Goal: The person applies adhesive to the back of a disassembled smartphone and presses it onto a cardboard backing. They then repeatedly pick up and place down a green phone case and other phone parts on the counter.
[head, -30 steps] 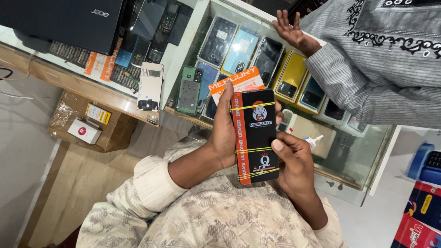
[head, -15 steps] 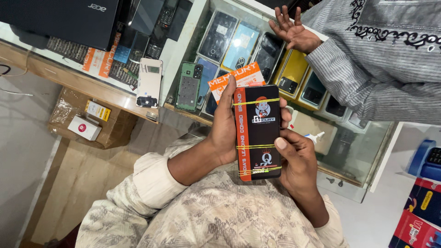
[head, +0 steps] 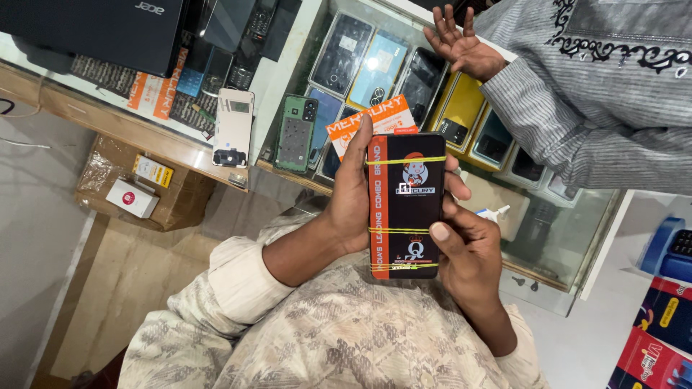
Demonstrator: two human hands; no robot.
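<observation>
Both hands, left hand and right hand, have fingers wrapped round the black flat box, yellow rubber bands not off yet, nothing opened.

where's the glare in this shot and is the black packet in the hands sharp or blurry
Head view: the glare sits on the glass counter top, a bright spot over the pale blue phone back. The black packet, held by the left hand and right hand, is sharp, its yellow rubber bands crisp. Light is even and shadows soft.
</observation>
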